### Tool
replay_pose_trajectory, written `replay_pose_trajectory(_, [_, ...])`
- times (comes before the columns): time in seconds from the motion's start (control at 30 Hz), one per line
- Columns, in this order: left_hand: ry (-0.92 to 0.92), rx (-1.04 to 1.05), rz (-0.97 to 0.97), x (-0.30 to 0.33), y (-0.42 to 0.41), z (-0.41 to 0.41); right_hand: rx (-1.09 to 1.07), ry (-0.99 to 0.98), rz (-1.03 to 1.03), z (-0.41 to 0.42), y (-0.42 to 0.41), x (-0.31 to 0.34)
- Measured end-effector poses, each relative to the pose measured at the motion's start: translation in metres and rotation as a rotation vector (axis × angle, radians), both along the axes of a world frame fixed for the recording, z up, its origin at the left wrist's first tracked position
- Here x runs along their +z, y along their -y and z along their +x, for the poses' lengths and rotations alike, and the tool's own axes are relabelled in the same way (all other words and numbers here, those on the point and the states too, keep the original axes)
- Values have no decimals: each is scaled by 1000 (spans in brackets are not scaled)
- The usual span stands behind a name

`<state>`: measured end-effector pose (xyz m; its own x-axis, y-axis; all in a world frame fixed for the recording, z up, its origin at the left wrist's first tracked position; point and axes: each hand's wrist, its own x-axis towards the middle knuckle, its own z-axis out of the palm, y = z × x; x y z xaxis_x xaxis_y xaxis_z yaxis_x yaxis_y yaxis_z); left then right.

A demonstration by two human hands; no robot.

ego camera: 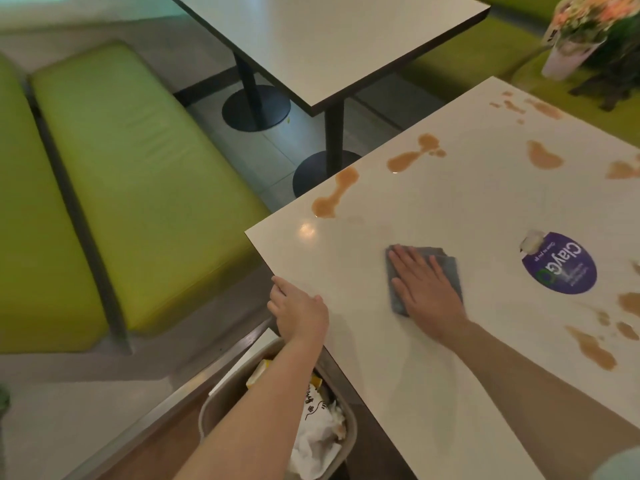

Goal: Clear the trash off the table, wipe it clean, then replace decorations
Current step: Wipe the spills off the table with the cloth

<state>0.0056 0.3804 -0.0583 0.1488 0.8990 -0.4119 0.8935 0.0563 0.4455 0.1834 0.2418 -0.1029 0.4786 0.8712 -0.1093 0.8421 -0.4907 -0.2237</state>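
My right hand [427, 292] lies flat, fingers spread, pressing a folded grey cloth [450, 268] onto the white table [467, 209]. My left hand [299, 311] grips the table's near-left edge. Brown liquid spills [334, 194] dot the table along its left edge, far side and right side. A round purple sticker [561, 263] sits on the table right of the cloth. A grey bin [221, 403] with paper trash stands on the floor under my left arm. A flower bouquet in a white wrapper [571, 39] rests on the green bench beyond the table.
A second white table [329, 36] on black pedestal legs stands ahead. Green cushioned benches [131, 174] line the left. A dark object [609, 88] lies on the far bench beside the flowers.
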Motion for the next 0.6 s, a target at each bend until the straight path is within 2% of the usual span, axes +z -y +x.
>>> replay_pose_trajectory(0.1, [-17, 35, 9, 2, 7, 6, -27, -27, 32, -27, -7, 3])
replay_pose_trajectory(0.2, [-12, 135, -15, 6, 11, 16, 176, -77, 43, -54, 10, 2])
replay_pose_trajectory(0.3, [4, 209, -20, 5, 13, 23, 315, -59, 24, -24, 29, 3])
replay_pose_trajectory(0.4, [29, 248, 5, -2, 22, 27, 198, -76, -3, 23, 35, 4])
replay_pose_trajectory(0.5, [30, 266, 45, -11, 28, 24, 87, -58, 12, 13, 28, 4])
replay_pose_trajectory(0.6, [53, 331, 67, -18, 32, 33, 228, -55, 40, -5, 30, -2])
